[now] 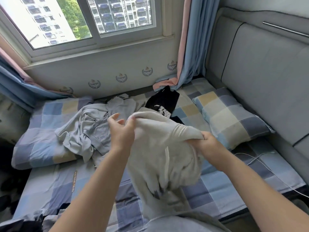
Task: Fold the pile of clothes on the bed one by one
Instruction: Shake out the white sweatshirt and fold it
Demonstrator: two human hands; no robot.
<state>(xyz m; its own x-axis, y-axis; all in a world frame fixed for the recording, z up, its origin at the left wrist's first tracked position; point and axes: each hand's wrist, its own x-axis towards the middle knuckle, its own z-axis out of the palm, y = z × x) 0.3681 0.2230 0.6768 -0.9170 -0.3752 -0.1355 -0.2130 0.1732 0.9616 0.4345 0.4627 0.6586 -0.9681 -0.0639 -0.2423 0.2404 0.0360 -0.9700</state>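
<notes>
The left hand (121, 129) pinched the upper edge of a white garment (157, 148) between thumb and a fingertip, while its other fingers stood spread and loose above the cloth. The right hand (204, 141) was closed tightly round a bunched corner of the same garment, fingers curled into the fabric. Between the two hands the cloth was stretched into a taut ridge, and the rest hung down in folds toward the person's lap, lifted above the bed (66, 181) and hiding part of the checked sheet beneath. Behind the left hand a crumpled heap of grey clothes (83, 131) lay on the bed, partly resting on the left pillow (38, 134). A black garment (164, 100) with white marks lay farther back, near the wall, its lower part covered by the raised white cloth. The right pillow (230, 118) lay beside the padded grey headboard (260, 77). A thin white cable (254, 158) trailed across the sheet just beyond the right forearm. A blue curtain (195, 47) hung by the window (93, 20), its hem touching the bed.
</notes>
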